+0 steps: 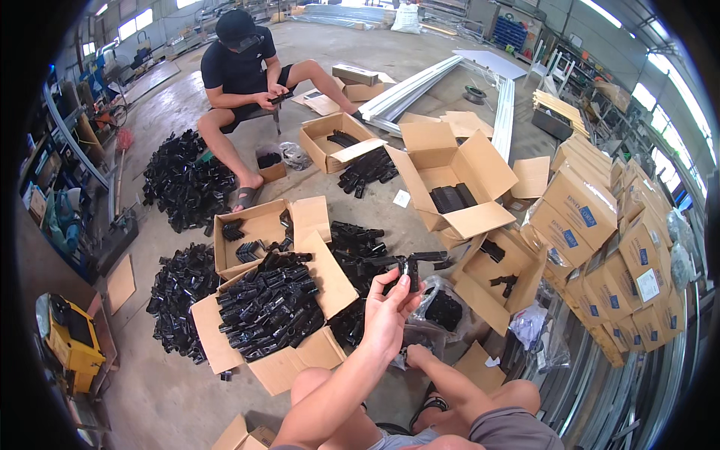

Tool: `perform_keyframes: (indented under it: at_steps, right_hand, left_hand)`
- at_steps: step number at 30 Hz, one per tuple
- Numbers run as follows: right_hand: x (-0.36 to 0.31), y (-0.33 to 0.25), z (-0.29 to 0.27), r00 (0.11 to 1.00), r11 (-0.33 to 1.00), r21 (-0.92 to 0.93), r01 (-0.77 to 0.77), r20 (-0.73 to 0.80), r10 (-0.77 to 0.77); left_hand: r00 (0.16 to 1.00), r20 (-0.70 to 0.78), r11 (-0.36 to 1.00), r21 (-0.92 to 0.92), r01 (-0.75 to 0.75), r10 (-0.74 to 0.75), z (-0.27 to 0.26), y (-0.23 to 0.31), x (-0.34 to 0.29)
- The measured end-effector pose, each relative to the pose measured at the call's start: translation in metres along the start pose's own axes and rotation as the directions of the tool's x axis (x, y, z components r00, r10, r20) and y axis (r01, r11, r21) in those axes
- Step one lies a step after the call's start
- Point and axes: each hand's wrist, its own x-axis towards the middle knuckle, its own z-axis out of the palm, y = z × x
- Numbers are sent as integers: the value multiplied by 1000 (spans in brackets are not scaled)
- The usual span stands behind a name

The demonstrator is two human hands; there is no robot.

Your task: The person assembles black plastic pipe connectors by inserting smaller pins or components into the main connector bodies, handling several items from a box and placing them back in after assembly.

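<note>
Raised in front of me, my left hand (391,306) grips a small black plastic part (409,271) between thumb and fingers. Lower and to the right, my right hand (415,355) is down beside a clear plastic bag (457,334) of small black pieces (444,310); its fingers are mostly hidden. Left of my hands, an open cardboard box (259,373) is heaped with black plastic parts (270,304). More loose black parts (356,244) lie on the floor just beyond my left hand.
Across from me a seated person (240,67) handles a black part. Black parts lie in floor piles (184,180). Open boxes stand ahead (476,172) and right (517,289). Stacked cartons (577,202) and metal profiles (577,405) line the right; a yellow machine (75,345) stands left.
</note>
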Motion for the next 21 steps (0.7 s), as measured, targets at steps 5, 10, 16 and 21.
perform_keyframes:
  at_steps: [5, 10, 16, 21]
  right_hand:
    - [-11, 27, -53, 914, 937, -74, 341, -208, -349]
    - [-107, 6, -167, 767, 792, 172, 585, -436, -471]
    - [-202, -24, -225, 622, 397, 524, 753, -765, -169]
    - [-251, -33, -225, 671, 42, 670, 741, -741, -25]
  left_hand:
    - [1000, 3, 1000, -3, -24, 24, 5, -8, 2]
    - [1000, -14, 1000, 12, -28, 28, 4, -8, 2]
    - [1000, -5, 1000, 8, -24, 25, 3, -14, -7]
    - [999, 33, 993, 116, -32, 28, 11, -24, -22]
